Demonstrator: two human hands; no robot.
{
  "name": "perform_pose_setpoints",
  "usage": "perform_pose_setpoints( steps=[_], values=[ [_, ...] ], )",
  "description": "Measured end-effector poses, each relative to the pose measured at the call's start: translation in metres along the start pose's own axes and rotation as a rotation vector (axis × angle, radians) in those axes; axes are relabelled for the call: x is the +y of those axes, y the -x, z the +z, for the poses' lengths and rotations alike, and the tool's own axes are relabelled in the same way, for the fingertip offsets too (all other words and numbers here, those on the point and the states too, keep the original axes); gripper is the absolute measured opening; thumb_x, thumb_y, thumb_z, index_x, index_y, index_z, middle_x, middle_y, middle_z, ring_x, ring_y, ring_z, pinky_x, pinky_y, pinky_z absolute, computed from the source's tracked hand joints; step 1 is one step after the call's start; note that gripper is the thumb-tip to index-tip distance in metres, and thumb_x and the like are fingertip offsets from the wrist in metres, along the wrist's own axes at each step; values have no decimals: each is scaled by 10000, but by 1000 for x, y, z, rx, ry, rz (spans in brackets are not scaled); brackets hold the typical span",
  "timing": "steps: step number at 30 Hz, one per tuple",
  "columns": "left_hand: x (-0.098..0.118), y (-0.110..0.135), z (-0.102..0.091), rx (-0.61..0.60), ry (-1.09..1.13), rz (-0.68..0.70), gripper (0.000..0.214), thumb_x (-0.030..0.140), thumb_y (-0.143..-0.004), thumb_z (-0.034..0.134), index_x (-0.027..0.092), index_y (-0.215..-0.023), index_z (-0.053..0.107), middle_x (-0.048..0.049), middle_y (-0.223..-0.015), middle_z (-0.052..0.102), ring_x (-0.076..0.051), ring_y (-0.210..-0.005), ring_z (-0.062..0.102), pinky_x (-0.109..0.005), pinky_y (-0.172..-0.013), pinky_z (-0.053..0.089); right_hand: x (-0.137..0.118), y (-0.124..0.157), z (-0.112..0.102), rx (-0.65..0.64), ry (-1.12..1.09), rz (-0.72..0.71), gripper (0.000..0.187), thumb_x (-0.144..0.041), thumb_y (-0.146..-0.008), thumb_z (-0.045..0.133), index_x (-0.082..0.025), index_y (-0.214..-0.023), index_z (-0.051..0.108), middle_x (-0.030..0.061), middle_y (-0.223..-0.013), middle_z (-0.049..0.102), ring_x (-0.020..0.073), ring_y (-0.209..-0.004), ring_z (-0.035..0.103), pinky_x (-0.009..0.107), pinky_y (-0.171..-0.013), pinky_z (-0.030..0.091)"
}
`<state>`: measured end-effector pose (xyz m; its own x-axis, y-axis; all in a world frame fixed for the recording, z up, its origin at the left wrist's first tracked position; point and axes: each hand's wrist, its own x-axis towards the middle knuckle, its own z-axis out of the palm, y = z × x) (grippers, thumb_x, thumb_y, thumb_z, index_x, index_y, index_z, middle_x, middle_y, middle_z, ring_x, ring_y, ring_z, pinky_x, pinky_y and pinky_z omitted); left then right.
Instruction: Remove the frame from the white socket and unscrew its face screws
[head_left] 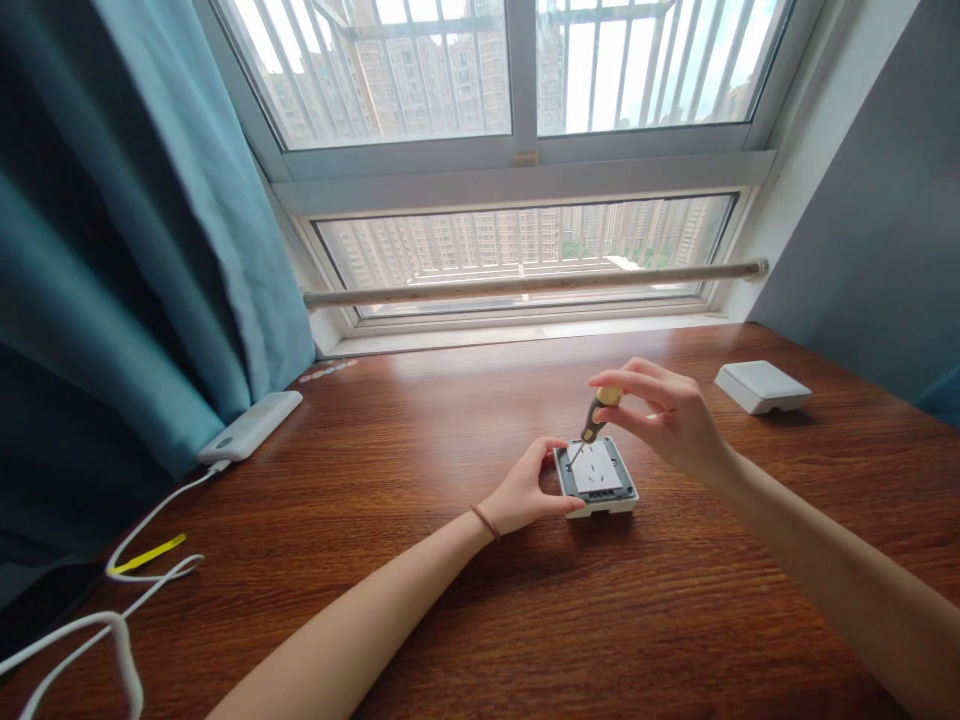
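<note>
A white wall socket (596,468) with a grey frame sits in its box on the wooden table. My left hand (526,490) grips the socket's left side between thumb and fingers. Above it, my right hand (664,415) pinches the handle of a screwdriver (592,420), which has a yellow end. The screwdriver slants down to the left, and its tip meets the upper left part of the socket's frame. Whether a screw sits under the tip is too small to tell.
Another white square box (763,385) lies at the right of the table (420,610). At the left are a white power bank (251,425), its white cable (154,515) and a yellow strip (150,553). A blue curtain (217,230) hangs there; a window with a metal rail (540,286) stands behind.
</note>
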<state>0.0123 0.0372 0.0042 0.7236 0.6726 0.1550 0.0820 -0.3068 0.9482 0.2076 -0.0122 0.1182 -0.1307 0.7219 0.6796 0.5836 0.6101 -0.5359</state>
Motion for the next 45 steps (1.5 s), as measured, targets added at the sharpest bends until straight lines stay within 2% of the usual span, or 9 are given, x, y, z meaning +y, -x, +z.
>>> perform_pose_setpoints(
  steps=[5,8,11,16,23,27,31,38,45],
  values=[
    [3,0,-1,7,-6,0,662,288,-609,771,198,-1161,417,-83,-1145,515,-232,-1058,500,-370,-911,385,13,-3,-10,-171,-187,6,320,-240,-842,533,-261,-1161,543,44,-1045,643,179,-926,622,347,-820,509],
    [4,1,-1,-2,-5,3,654,291,-618,765,197,-1160,411,-81,-1142,517,-230,-1052,504,-366,-905,390,14,-4,-11,-184,-106,-69,323,-208,-855,498,-258,-1173,531,54,-1087,629,195,-988,594,377,-873,475],
    [1,1,-1,-6,-7,-1,651,289,-626,759,197,-1164,404,-81,-1136,521,-228,-1044,509,-366,-895,396,9,-4,-7,-108,6,-142,279,-232,-826,552,-253,-1101,586,68,-1072,599,213,-1001,563,386,-879,455],
    [-1,0,0,-1,-22,0,663,295,-617,765,193,-1162,402,-85,-1129,523,-233,-1040,512,-370,-889,399,7,-2,-3,75,92,-65,219,-297,-745,664,-282,-964,665,27,-815,613,183,-774,596,336,-726,495],
    [3,0,-1,-5,-9,18,646,288,-629,757,196,-1161,401,-82,-1131,518,-226,-1038,513,-356,-891,399,10,-4,-13,-185,-98,-50,333,-225,-850,514,-259,-1179,547,54,-1114,624,201,-1001,588,387,-881,477],
    [-1,0,0,2,-22,9,671,305,-620,764,194,-1169,394,-81,-1108,528,-227,-1027,518,-358,-882,404,7,-2,-4,-78,-6,-124,292,-225,-806,585,-265,-1095,587,52,-1097,618,213,-999,576,391,-877,470],
    [-4,0,0,4,-16,3,671,307,-618,765,193,-1166,396,-78,-1093,534,-226,-1022,521,-361,-884,402,8,1,3,113,73,-28,223,-290,-733,677,-260,-952,654,46,-920,617,205,-849,607,376,-786,508],
    [2,1,-1,-16,0,4,656,298,-633,754,196,-1170,391,-85,-1123,525,-229,-1034,515,-359,-890,400,8,-1,-3,-141,-197,-4,423,-173,-830,531,-265,-1236,458,63,-1158,589,208,-1086,545,408,-933,452],
    [0,0,-1,-8,8,3,666,311,-621,762,194,-1170,404,-80,-1128,524,-227,-1030,515,-362,-888,402,12,1,7,86,140,-117,351,-307,-700,700,-234,-1027,597,65,-963,569,224,-906,560,393,-803,478]
  ],
)
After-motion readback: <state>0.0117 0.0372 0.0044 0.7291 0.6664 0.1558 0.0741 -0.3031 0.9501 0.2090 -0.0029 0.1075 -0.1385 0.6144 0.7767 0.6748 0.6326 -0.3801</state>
